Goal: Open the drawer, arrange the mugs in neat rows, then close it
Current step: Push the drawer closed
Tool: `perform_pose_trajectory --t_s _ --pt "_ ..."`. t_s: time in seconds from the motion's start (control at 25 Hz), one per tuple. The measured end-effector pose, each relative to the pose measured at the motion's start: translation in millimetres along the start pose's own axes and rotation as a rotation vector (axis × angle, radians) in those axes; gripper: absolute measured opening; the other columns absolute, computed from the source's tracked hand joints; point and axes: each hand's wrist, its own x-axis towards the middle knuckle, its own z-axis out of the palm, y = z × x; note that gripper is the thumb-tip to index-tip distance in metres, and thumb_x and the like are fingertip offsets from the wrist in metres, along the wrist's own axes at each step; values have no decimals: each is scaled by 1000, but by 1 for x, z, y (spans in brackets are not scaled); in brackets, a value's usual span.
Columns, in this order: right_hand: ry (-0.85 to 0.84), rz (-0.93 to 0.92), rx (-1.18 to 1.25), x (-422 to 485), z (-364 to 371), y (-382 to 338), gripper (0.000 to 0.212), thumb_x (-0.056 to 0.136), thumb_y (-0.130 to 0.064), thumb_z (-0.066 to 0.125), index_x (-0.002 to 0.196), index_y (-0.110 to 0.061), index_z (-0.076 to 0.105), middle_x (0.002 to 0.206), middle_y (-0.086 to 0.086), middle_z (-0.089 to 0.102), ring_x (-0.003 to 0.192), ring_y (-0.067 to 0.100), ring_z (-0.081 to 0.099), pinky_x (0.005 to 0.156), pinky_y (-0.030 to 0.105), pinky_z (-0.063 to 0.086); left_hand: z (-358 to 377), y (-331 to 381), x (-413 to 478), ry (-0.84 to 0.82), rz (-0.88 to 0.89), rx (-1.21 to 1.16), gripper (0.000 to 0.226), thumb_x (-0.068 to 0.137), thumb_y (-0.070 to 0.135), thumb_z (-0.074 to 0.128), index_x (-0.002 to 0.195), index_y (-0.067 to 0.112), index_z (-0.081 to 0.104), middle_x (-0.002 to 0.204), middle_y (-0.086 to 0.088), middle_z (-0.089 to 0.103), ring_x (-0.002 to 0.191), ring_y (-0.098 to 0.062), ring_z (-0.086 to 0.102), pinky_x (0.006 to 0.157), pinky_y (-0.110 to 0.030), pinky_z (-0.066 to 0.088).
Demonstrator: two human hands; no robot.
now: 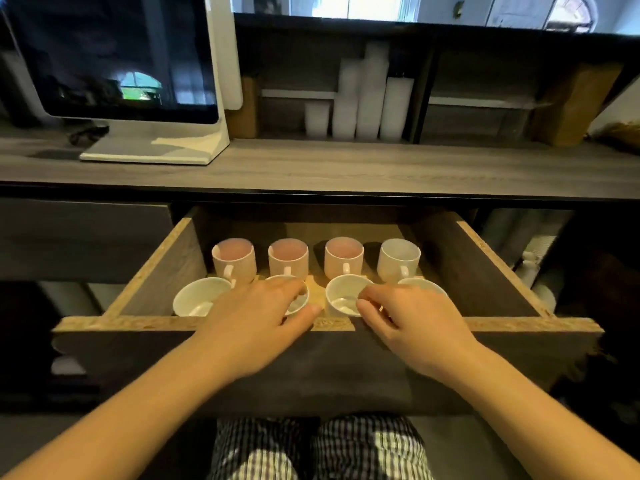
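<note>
- Checked trousers (pixel 263 448) are showing at the bottom edge, nearest the viewer, with both bare forearms reaching forward above them.
- Drawer (pixel 138 323) is standing pulled out beneath the counter (pixel 346 168), carrying eight upright mugs in two rows of four.
- First front mug (pixel 199 297), white, is standing free near the drawer's left wall.
- Left hand (pixel 263 320) is lying over the second front mug (pixel 299 303), fingers curling over its rim and thumb pressing at its near right side, gripping it from above.
- Third front mug (pixel 343 296), white, is sitting between the two hands, with a bare strip of drawer floor showing to its left.
- Right hand (pixel 412 323) is covering most of the fourth front mug (pixel 420 283); its fingers are curling with their tips at the third front mug's right rim, and whether they are clamping anything cannot be told.
- First back mug (pixel 233 259), second back mug (pixel 288 258) and third back mug (pixel 344 258), pinkish, are lining up evenly with handles facing the viewer.
- Fourth back mug (pixel 398 259), white, is ending that row.
- Monitor (pixel 114 53) is standing on the counter at the left.
- Stacked white cups (pixel 367 95) are sitting in the middle shelf.
</note>
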Motion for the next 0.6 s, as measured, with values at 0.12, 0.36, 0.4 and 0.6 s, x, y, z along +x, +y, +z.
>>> perform_pose_trajectory --t_s 0.12,0.36,0.4,0.6 --pt "100 17 4 -8 15 2 37 95 -46 34 95 -26 65 91 -8 69 77 7 61 70 22 51 19 -7 -4 67 -42 107 39 94 52 28 106 28 56 106 8 64 85 -6 55 67 -24 44" --pt "327 -26 -176 -1 39 17 53 93 -45 22 70 -21 63 67 -2 68 54 12 59 47 24 47 32 -9 1 206 -2 286 41 96 45 23 94 21 56 89 2 64 68 -11 43 53 -27 30" --pt "359 -42 -182 1 41 20 52 93 -44 24 68 -20 63 65 -2 68 52 12 60 46 25 48 33 -10 3 246 19 284 41 96 44 26 93 20 58 87 1 65 66 -11 42 49 -26 26" --pt "404 -115 -168 22 46 30 51 91 -46 29 69 -19 66 66 -3 69 53 12 62 46 20 45 35 -21 23 278 62 322 46 96 45 26 95 18 63 88 0 69 70 -15 58 44 -18 15"
